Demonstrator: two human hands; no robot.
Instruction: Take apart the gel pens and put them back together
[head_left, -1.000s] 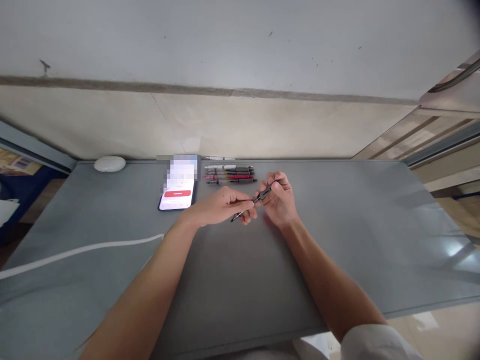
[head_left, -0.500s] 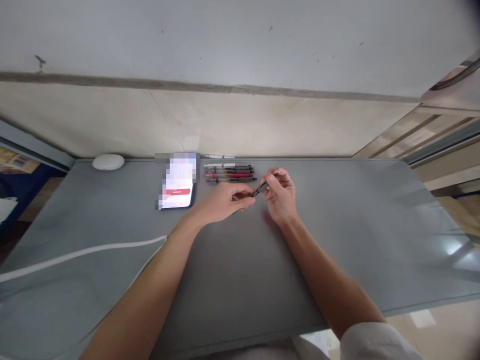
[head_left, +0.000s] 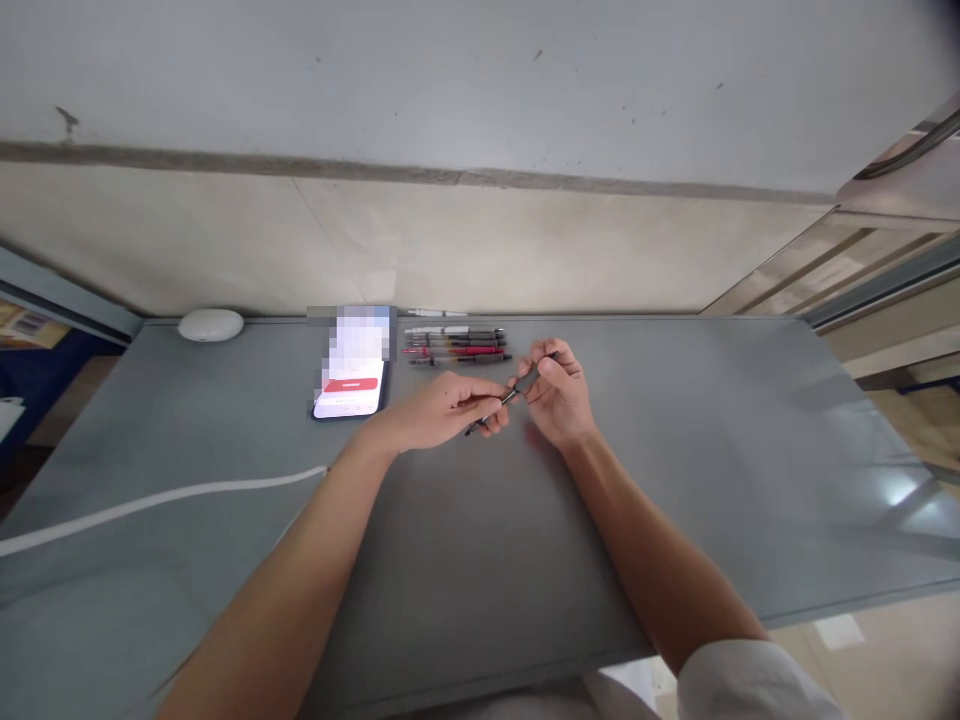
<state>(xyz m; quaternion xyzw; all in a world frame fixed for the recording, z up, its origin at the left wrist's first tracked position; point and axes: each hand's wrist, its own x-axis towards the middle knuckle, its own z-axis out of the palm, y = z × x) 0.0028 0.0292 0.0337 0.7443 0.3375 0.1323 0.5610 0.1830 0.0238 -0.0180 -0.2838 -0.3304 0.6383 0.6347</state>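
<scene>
A dark pen [head_left: 511, 394] slants between my two hands above the grey table. My left hand [head_left: 457, 410] is closed on its lower part, and the dark tip shows below the fingers. Around the upper end, the fingers and thumb of my right hand [head_left: 556, 392] are pinched. Just beyond my hands lies a row of several pens [head_left: 457, 345], white, red and dark, side by side on the table. One more white pen [head_left: 437, 313] rests behind them near the wall.
Left of the pens a phone [head_left: 352, 375] with a lit screen lies on the table [head_left: 487, 600]. A white rounded object [head_left: 211, 325] sits at the back left. A white cable [head_left: 187, 492] runs in from the left to my left forearm.
My left hand has shifted slightly along the pen, so more of the pen's middle and its lower tip show. The view has moved a little.
</scene>
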